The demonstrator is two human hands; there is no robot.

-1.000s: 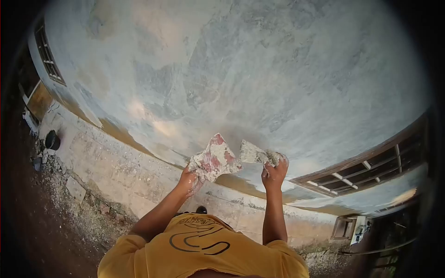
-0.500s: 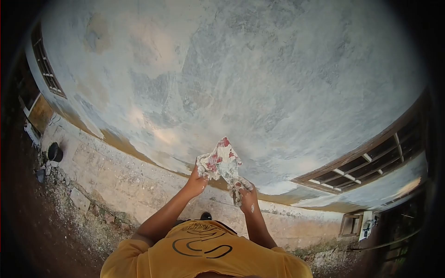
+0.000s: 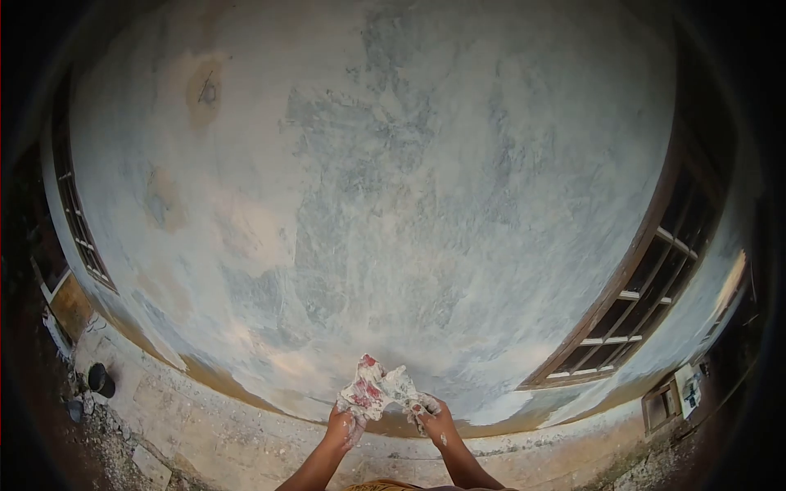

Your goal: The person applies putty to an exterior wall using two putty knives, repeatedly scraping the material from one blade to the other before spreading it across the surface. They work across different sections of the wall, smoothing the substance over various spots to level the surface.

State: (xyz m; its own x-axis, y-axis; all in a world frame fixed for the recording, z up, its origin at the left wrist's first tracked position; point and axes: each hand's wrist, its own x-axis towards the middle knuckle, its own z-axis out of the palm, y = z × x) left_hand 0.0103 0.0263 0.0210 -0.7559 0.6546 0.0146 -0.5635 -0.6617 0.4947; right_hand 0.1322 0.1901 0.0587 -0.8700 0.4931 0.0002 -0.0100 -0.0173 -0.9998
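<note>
My left hand [image 3: 348,427] is closed on the lower left of a flat piece caked with white plaster [image 3: 364,393], with red patches showing through. My right hand [image 3: 434,417] has its fingers wrapped around a plaster-coated scraper-like tool [image 3: 399,386], whose pale end meets the flat piece's right side. Thick plaster hides the exact kind of both things. White smears cover my fingers and wrists. Both hands are low in view, in front of a wall [image 3: 393,204] patchy with grey and white coating.
A wood-framed window [image 3: 614,327] is at the right, another window [image 3: 78,204] at the far left. Bare tan patches [image 3: 205,90] mark the wall. Below runs a speckled concrete ledge [image 3: 205,417]. A dark bucket [image 3: 101,380] stands at the left, near rubble.
The view has tilted up, so more wall shows and my hands appear lower. The plaster-caked piece has turned and spread wider between my hands, which still grip their things.
</note>
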